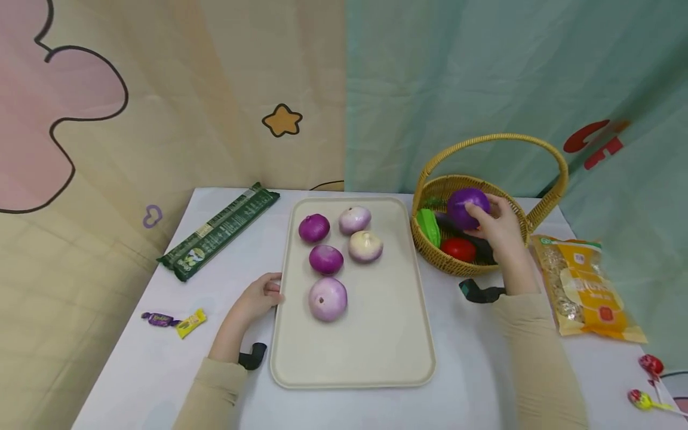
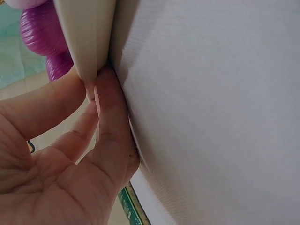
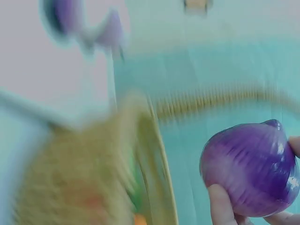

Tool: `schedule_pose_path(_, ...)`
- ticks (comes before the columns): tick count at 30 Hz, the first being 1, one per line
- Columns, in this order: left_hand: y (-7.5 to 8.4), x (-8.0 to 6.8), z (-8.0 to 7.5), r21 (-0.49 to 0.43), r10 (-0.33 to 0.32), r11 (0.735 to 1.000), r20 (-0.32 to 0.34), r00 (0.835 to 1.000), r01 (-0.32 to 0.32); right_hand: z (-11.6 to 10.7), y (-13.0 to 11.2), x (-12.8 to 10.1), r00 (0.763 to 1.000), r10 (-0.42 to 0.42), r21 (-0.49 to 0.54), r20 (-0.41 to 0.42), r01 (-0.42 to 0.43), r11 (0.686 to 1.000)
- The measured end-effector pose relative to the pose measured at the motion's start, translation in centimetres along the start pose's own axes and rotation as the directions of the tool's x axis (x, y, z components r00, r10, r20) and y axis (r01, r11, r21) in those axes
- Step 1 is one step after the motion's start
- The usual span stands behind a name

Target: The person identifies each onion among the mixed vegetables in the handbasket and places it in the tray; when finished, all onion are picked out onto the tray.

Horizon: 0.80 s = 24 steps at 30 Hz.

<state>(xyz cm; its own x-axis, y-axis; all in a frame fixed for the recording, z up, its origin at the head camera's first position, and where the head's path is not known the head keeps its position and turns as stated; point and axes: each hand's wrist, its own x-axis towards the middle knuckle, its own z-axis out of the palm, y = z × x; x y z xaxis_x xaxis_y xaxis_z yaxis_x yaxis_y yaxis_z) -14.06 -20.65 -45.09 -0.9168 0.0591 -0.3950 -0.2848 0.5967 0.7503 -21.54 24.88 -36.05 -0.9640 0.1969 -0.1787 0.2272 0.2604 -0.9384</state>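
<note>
Cream plastic sits closest to me: the tray [image 1: 352,352] lies lengthwise on the white table [image 1: 467,358], its long axis running away from me. My left hand [image 1: 258,297] is at its left rim about halfway up; in the left wrist view my fingers [image 2: 110,117] press against that edge and the thumb sits over the lip, so I read it as steadying the tray with a light pinch.

Five onions rest on the tray's far half: the pale purple onion [image 1: 328,298] nearest me, then one [image 1: 325,259] beyond it, then three more near the far end.

Farther out and to the right stands the wicker basket [image 1: 430,251], just beside the tray's right rim. My right hand [image 1: 500,230] is over it, fingers curled round the dark purple onion [image 1: 467,208], which is lifted clear of the green, red and dark items below and sits under the handle arch. The right wrist view, though blurred, shows my fingertips [image 3: 220,206] cupping this onion [image 3: 248,168] from beneath.

So the held onion lies to the right of the tray and level with its far end; the open tray surface is leftward and towards me from the grip, and my right hand is plainly the nearer one.
</note>
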Motion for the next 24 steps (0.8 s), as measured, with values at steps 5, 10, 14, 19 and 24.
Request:
schedule_pose_path(5, 0.1, 0.0, -0.2, 0.005, -0.001, 1.0, 0.004, 1.0, 0.001, 3.7, 0.9, -3.7, 0.983, -0.037, 0.017, 0.178, 0.034, 0.999)
schedule_pose_path(10, 0.1, 0.0, -0.2, 0.0, -0.002, 1.0, 0.011, 1.0, 0.002, 7.5, 2.5, -5.7, 0.952, -0.027, 0.03, 0.304, 0.019, 0.999)
schedule_pose_path(14, 0.1, -0.1, -0.3, 0.001, -0.015, 1.0, 0.004, 1.0, 0.015, 10.3, 3.8, -6.4, 0.933, 0.012, -0.03, 0.36, -0.001, 1.0)
schedule_pose_path(19, 0.2, -0.2, -0.2, 0.0, -0.009, 1.0, 0.005, 1.0, 0.009, 12.7, 5.3, -6.9, 0.919, 0.091, -0.122, 0.383, -0.047, 0.991)
schedule_pose_path(24, 0.3, -0.2, -0.2, -0.013, -0.007, 1.0, 0.01, 1.0, 0.007, 13.6, 6.5, -7.0, 0.907, 0.122, -0.111, 0.403, -0.084, 0.99)
